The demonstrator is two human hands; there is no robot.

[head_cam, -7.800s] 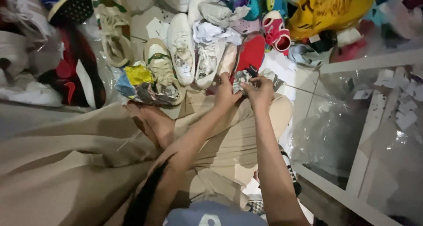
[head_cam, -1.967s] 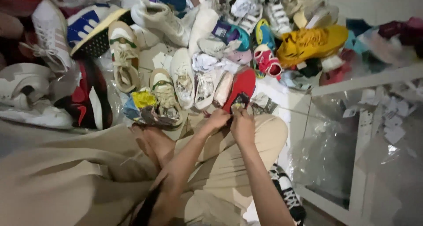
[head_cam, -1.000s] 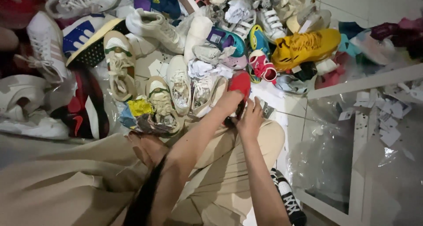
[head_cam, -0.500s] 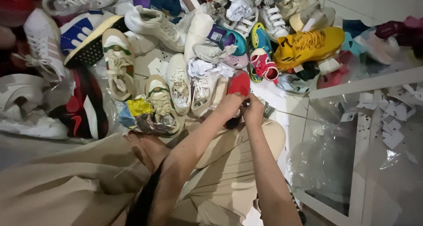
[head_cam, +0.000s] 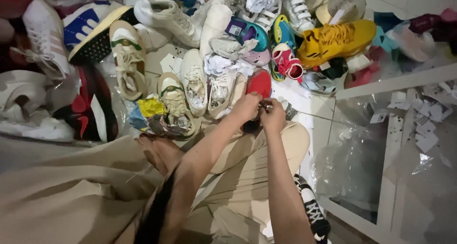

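Both my hands meet over my knee on a small dark shoe [head_cam: 251, 125]. My left hand [head_cam: 245, 107] grips it from the left and my right hand [head_cam: 273, 116] pinches its top from the right; the shoe is mostly hidden under my fingers. Just beyond my hands lies a red shoe sole [head_cam: 259, 82]. A pair of white sneakers [head_cam: 207, 88] stuffed with paper lies to the left of it, toes towards me.
A heap of shoes covers the tiled floor: a yellow sneaker [head_cam: 336, 38], a small red-and-white shoe [head_cam: 287, 63], beige sneakers [head_cam: 127, 64], a black-and-red shoe [head_cam: 94, 112]. A white glass-fronted cabinet [head_cam: 391, 130] stands at right. A black-and-white shoe [head_cam: 312, 212] lies by my leg.
My hands have stayed together on the small dark shoe, shifting slightly forward towards the red sole. The view has drifted a little; the shoe heap has not moved.
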